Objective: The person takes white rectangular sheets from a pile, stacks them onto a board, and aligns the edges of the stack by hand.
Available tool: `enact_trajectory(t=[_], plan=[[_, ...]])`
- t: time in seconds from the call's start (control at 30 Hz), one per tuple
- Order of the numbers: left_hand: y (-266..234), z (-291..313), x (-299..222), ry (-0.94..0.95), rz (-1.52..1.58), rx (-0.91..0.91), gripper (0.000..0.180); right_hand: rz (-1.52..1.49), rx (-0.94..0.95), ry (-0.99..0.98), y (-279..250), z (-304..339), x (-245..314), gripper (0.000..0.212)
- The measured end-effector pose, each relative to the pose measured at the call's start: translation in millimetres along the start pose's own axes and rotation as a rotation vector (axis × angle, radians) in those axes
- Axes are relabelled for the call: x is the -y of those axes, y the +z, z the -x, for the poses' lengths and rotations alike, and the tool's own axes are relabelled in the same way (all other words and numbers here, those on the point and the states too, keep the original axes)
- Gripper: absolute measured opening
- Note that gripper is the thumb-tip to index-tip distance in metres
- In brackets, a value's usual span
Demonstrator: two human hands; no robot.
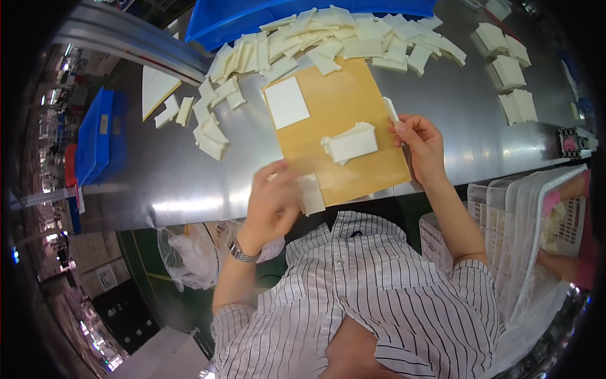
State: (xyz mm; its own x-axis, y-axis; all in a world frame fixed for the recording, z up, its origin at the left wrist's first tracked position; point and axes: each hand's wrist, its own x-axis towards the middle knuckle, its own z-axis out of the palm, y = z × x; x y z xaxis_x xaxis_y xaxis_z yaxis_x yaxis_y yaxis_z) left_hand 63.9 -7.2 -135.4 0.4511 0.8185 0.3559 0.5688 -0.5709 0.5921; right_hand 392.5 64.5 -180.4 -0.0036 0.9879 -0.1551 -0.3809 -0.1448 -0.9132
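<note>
A tan board lies on the metal table before me. My right hand is at its right edge, closed with thumb and fingers pinching a small flat white piece. On the board rests a small stack of white pieces, a little left of that hand. A white rectangular sheet lies at the board's upper left. My left hand, wearing a metal watch, is over the lower left edge. Motion blurs its fingers. Next to it, a pale sheet hangs over the board's lower corner.
Many loose cream pieces are heaped behind the board, below a blue bin. Several stacks stand at the far right. White plastic baskets are by my right arm, with another person's hand there. A metal post crosses the upper left.
</note>
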Motion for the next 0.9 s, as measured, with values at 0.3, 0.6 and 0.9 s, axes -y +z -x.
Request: enact_trajectory(t=[0.3, 0.6, 0.9], plan=[[-14, -12, -10, 0.135, -0.17, 0.477, 0.034, -0.053, 0.004, -0.015, -3, 2, -4, 0.013], [-20, -8, 1, -0.192, 0.1, 0.312, 0.041, -0.001, -0.012, 0.001, -2, 4, -1, 0.012], [-6, -16, 13, -0.47, 0.572, -0.2, 0.038, -0.03, -0.029, 0.032, -1, 2, 4, 0.012]])
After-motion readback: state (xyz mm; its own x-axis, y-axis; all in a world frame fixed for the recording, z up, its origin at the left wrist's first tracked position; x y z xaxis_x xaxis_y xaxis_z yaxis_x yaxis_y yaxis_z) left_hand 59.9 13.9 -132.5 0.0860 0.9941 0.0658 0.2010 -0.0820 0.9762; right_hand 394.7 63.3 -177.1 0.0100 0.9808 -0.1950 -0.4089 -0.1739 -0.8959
